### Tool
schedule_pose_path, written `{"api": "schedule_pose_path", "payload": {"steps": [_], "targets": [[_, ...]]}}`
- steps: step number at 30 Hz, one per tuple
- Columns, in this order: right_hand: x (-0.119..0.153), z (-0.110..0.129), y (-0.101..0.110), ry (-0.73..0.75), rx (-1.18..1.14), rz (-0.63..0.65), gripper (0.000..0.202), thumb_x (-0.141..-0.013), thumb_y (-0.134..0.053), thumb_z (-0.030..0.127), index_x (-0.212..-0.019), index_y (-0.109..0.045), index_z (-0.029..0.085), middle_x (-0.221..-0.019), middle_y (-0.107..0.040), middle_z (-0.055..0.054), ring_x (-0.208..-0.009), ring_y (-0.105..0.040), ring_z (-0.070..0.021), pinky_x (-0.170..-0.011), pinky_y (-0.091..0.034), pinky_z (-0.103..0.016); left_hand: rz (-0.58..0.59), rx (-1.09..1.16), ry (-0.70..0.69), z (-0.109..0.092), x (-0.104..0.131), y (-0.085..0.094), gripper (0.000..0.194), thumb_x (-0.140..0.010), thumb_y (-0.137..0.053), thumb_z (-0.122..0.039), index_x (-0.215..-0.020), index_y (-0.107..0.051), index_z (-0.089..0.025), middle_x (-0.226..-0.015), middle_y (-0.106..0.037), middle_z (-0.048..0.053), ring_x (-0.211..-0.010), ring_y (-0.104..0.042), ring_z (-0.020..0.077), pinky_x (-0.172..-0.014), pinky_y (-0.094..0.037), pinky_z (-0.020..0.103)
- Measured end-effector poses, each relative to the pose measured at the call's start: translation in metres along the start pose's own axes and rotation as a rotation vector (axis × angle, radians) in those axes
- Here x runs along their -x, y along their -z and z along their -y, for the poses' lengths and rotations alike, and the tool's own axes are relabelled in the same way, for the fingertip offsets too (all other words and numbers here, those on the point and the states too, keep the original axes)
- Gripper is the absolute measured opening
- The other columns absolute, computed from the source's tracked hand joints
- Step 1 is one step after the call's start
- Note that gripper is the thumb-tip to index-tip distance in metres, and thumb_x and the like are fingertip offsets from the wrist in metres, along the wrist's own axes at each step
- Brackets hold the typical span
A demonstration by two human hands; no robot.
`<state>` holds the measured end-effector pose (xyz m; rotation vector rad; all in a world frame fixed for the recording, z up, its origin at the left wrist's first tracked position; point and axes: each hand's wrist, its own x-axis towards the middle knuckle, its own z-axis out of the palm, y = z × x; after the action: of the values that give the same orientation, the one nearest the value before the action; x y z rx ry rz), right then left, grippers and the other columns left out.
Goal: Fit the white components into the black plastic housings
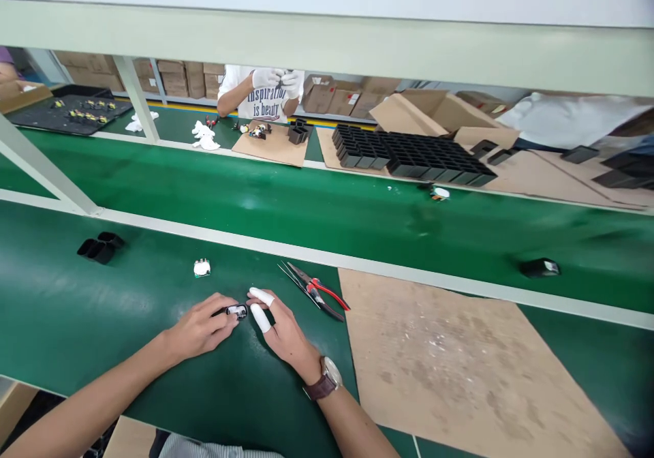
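Observation:
My left hand is closed on a small black plastic housing with something white and silvery inside its open end. Close to the right of that housing is my right hand, fingers apart, with white finger cots on the thumb and a finger; nothing shows in its grasp. Above the left hand lies a small green circuit board with a white part on top. Red-handled pliers and metal tweezers rest together beyond my right hand.
A stained cardboard sheet covers the bench at right. Black housings stand at left. Beyond a pale rail, the green belt carries a black housing. A co-worker in white gloves sits opposite, near rows of black housings. A beam crosses overhead.

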<state>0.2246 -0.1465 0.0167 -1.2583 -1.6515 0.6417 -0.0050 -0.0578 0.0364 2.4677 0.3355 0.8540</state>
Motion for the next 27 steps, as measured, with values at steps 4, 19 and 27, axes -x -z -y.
{"api": "schedule_pose_path", "payload": {"steps": [4, 19, 27], "targets": [[0.0, -0.001, -0.001, 0.015, 0.023, -0.009, 0.039, -0.11, -0.046, 0.025, -0.148, -0.051, 0.029, -0.132, -0.067, -0.01, -0.111, -0.072, -0.0209, -0.1, -0.06, -0.04, -0.071, 0.309, 0.32, -0.001, -0.005, -0.003, 0.005, -0.097, -0.07, -0.023, -0.093, -0.069, -0.021, -0.108, -0.077, 0.011, -0.092, -0.074, 0.0229, -0.084, -0.061, 0.04], [-0.005, -0.002, -0.004, 0.113, 0.138, -0.007, 0.033, -0.107, -0.05, 0.021, -0.138, -0.057, 0.025, -0.122, -0.066, -0.01, -0.102, -0.071, -0.0197, -0.093, -0.062, -0.036, -0.372, -0.106, 0.66, 0.118, -0.085, 0.079, 0.03, -0.082, -0.078, -0.048, -0.084, -0.068, -0.019, -0.095, -0.076, 0.009, -0.086, -0.076, 0.0257, -0.082, -0.063, 0.04], [-0.002, -0.014, -0.009, 0.169, 0.176, -0.027, 0.03, -0.106, -0.049, 0.02, -0.134, -0.059, 0.028, -0.126, -0.067, -0.011, -0.113, -0.072, -0.0221, -0.1, -0.061, -0.037, -0.34, -0.464, 0.624, 0.162, -0.094, 0.098, 0.015, -0.084, -0.074, -0.021, -0.099, -0.073, -0.019, -0.108, -0.077, 0.012, -0.108, -0.073, 0.0308, -0.099, -0.057, 0.044]]}}
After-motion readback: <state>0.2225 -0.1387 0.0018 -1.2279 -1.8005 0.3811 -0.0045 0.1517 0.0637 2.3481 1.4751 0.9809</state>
